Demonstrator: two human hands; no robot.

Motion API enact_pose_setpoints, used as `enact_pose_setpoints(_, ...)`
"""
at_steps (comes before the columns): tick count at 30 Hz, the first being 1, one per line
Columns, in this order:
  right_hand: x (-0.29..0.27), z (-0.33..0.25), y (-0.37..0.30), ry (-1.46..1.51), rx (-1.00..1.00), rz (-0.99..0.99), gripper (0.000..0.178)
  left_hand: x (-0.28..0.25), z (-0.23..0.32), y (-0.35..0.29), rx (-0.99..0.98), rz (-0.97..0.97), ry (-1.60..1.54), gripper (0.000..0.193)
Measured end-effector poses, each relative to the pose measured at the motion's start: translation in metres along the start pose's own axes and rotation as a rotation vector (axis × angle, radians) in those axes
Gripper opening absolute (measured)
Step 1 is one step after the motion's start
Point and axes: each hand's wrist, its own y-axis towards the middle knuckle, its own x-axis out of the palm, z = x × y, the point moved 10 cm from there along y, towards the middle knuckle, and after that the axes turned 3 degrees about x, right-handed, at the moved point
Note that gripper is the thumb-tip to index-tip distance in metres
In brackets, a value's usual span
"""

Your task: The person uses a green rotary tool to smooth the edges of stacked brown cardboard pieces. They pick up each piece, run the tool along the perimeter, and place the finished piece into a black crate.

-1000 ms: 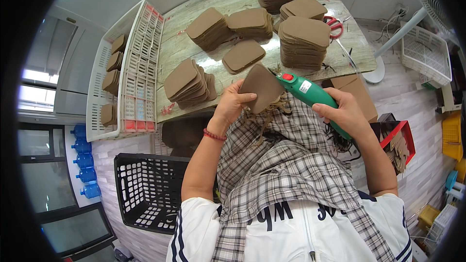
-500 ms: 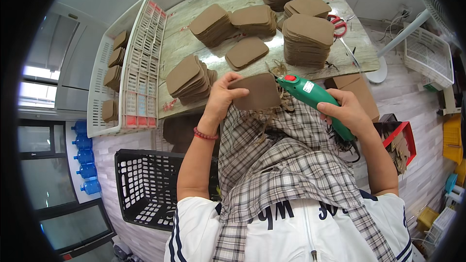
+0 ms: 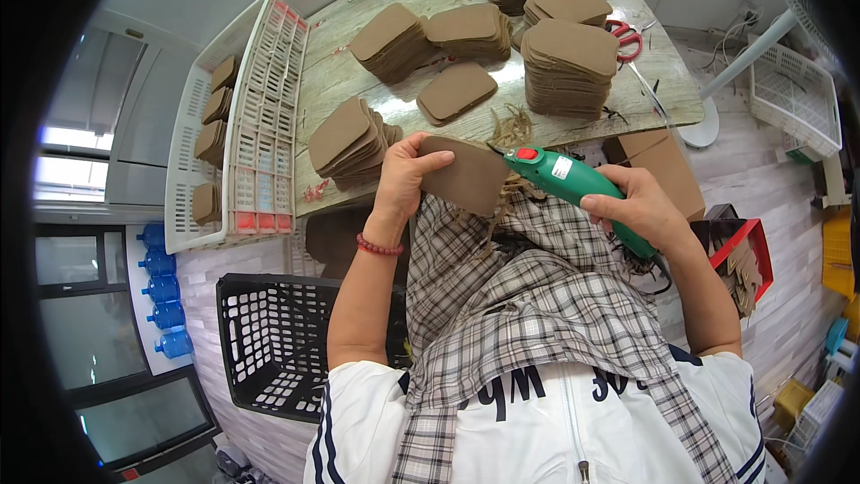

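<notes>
Right now I see the left hand (image 3: 405,172) pinching 1 brown flat piece (image 3: 466,175) at centre frame, just below the table edge (image 3: 502,139), thumb on top and fingers wrapped under its left side. The right hand (image 3: 638,208) is closed around a green handheld power tool (image 3: 573,184) with a red button, its nose touching the piece's upper right corner.

Handling, my read: the piece looks thin, light and semi-stiff, like leatherboard or thick felt; it holds its shape held out from 1 side only, so it likely bends before it breaks. Surface looks matte, so slipping seems unlikely. Best hold is probably where the left hand has it, on the side away from the tool, keeping fingers clear of the nose. Tool looks rigid plastic, heavier toward the rear; a full wrap on the body suits it, and a cord seems to trail at centre right.

Around: stacks of matching brown pieces (image 3: 564,67) across the upper frame, a white crate (image 3: 260,125) at upper left, red scissors (image 3: 624,36) at upper right, black basket (image 3: 278,341) at lower left, checked cloth (image 3: 537,305) over the lap.
</notes>
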Motion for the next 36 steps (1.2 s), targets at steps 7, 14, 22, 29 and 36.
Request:
enact_pose_setpoints(7,0.009,0.000,0.003,-0.024,0.000,-0.030,0.035,0.024,-0.014,-0.002,-0.136,-0.139,0.073,0.016)
enact_pose_setpoints(14,0.019,-0.004,0.010,0.024,-0.028,-0.060,0.035,0.039,-0.020,-0.006,-0.245,-0.240,0.136,0.022)
enact_pose_setpoints(22,0.025,-0.009,0.024,0.089,-0.108,0.028,0.029,0.014,0.045,-0.020,0.032,-0.013,0.146,0.042)
enact_pose_setpoints(29,0.008,0.008,0.019,0.116,-0.092,0.093,0.030,-0.193,0.115,-0.012,0.385,0.554,0.247,0.030)
enact_pose_setpoints(36,-0.004,0.027,0.011,0.129,-0.048,0.164,0.027,-0.044,0.152,-0.021,0.822,0.655,1.667,0.036)
